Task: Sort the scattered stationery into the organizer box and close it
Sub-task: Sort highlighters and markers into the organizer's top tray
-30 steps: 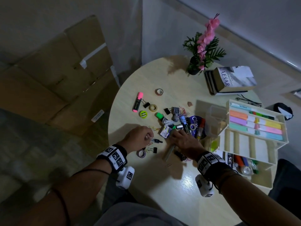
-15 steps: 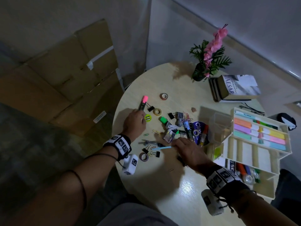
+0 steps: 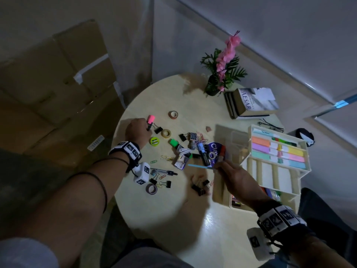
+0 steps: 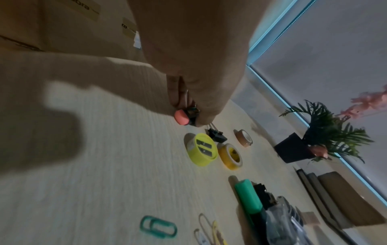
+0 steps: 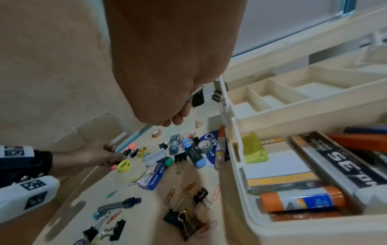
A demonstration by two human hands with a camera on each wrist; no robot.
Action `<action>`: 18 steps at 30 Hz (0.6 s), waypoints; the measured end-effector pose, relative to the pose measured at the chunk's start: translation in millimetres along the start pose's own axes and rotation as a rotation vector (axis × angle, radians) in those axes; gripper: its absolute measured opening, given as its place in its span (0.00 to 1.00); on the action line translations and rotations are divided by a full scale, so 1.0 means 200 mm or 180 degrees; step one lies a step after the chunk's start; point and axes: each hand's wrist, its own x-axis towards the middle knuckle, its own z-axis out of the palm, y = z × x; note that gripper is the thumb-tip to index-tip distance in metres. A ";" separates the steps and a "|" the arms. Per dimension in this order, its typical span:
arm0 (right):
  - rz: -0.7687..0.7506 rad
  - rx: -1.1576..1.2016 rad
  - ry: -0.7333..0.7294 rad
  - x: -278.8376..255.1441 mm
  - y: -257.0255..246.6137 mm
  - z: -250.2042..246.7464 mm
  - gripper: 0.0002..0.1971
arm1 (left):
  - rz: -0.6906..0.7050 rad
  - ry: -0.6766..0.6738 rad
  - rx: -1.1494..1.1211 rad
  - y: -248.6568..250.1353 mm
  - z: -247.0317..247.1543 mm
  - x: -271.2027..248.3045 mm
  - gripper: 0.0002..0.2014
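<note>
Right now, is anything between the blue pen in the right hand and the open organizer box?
Nothing visible. The right hand pinches the blue pen just beside the organizer box, whose tiers stand open. The long slots in the middle tray hold nothing. The pile of markers and clips lies on the hand's other side.

The near part of the surface lies bare. A loose clutter of binder clips, a glue stick and paper clips crowds its middle. The open organizer box blocks the right side; a potted plant and stacked books block the far edge.
</note>
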 end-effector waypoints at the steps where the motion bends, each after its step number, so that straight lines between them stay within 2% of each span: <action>1: 0.0004 -0.0014 0.0087 -0.02 0.02 -0.02 0.09 | -0.0040 -0.0002 -0.0029 0.00 0.00 0.00 0.09; 5: 0.0108 -0.0106 0.0306 -0.07 0.12 -0.10 0.08 | -0.0167 0.0111 -0.0200 0.01 -0.03 -0.02 0.10; 8: 0.0244 -0.0160 0.0494 -0.10 0.18 -0.18 0.07 | -0.0058 0.0259 -0.0358 0.05 -0.05 -0.07 0.10; 13: 0.0259 -0.0485 0.0873 -0.11 0.37 -0.35 0.06 | 0.0520 0.0190 -0.0839 0.23 -0.05 -0.23 0.12; 18: 0.0719 -0.0448 0.1505 -0.15 0.77 -0.57 0.06 | 0.1180 -0.0122 -0.1092 0.50 -0.02 -0.47 0.13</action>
